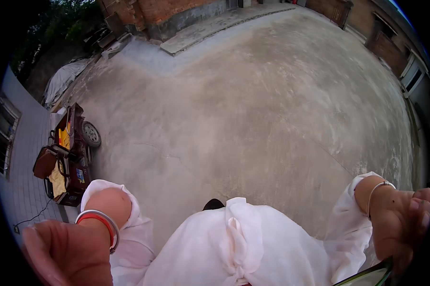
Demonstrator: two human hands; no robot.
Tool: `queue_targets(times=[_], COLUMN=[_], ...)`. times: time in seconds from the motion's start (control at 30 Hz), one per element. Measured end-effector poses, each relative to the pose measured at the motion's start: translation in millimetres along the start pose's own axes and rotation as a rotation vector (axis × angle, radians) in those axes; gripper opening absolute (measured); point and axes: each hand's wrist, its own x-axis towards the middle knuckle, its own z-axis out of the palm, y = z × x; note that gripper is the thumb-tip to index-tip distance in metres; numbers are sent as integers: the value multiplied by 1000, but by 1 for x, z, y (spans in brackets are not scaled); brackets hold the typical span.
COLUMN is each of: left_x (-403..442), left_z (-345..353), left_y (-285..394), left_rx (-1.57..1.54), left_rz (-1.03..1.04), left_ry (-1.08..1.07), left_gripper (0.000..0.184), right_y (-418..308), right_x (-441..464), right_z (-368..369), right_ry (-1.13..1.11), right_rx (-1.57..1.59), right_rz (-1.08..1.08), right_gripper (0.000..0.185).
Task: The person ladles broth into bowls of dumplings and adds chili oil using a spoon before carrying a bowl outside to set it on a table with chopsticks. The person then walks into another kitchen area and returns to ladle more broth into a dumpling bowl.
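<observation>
My left hand (pixel 69 250) is raised at the lower left, cut off by the dark rim of the view. A silver bangle and a red-orange band (pixel 105 224) circle that wrist. Its fingers are mostly hidden, and nothing shows in it. At the right edge is my right hand (pixel 400 219), palm turned inward, with loosely curved fingers and no visible object in them. A thin bangle (pixel 374 195) sits on this wrist. Below it, a dark-edged, greenish object (pixel 367 275) pokes in from the bottom; whether the hand touches it I cannot tell. White cloth (pixel 272 243) covers my front and arms.
A dark red cart-like vehicle (pixel 72 176) with a wheel (pixel 91 134) and yellow cloth stands left by a tiled wall (pixel 26 119). Concrete ground (pixel 253 114) spreads ahead. A raised concrete ledge (pixel 210 33) runs along a brick building (pixel 165 12). More buildings line the right.
</observation>
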Motion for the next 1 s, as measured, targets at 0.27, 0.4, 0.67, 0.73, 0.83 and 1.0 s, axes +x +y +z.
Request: queue_targets(times=[0.27,0.4,0.67,0.73,0.83,1.0], left_x=[-58,-84,-95,-99,-119,-141], left_z=[-17,-44,-93,-100,-101,-103], left_y=[-264,-409,-707,-775,-869,-1021], left_rx=[-96,-157,-272,-285,-265,-212], left_rz=[46,56,89,74,80,92], left_ry=[91,110,180,176,193,153], left_gripper=[43,43,42,42,42,42], right_y=[119,180,333,369,420,502], right_x=[-181,-272,-426,-473,-551,-683], right_z=[135,208,350,383,430,501], right_ry=[-38,-56,-42,-40,-43,-22], right_rx=[36,6,-72,-85,-52,-3], right_rz=[-27,-55,-136,-122,-101,-64], right_gripper=[38,38,37,37,37,37])
